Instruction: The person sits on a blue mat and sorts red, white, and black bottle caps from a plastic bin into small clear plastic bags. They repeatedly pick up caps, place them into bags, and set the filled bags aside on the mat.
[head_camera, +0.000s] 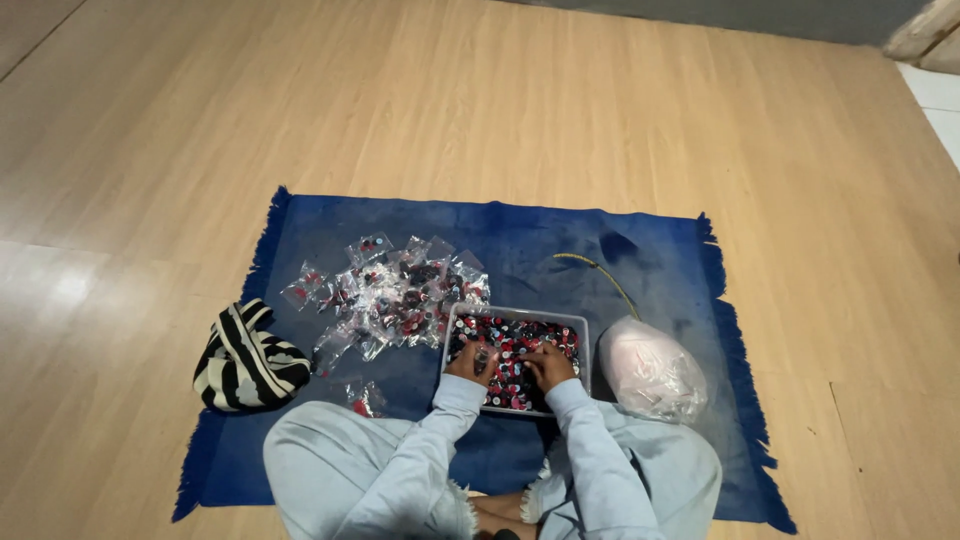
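Blue rug (560, 240) lies under me on the wooden floor (400, 100). My left hand (472, 362) and right hand (549, 365) both rest in the grey tray (520, 315) of small red and black pieces (515, 345), fingers curled; whether either holds one, I cannot tell. Filled little clear bags (390, 295) lie piled just left of the tray.

A wooden floor (500, 110) carries a blue fringed rug (560, 235). On the rug lie a grey tray (520, 315), small clear bags (390, 290), a white bag (652, 370) and striped cloth (248, 362).
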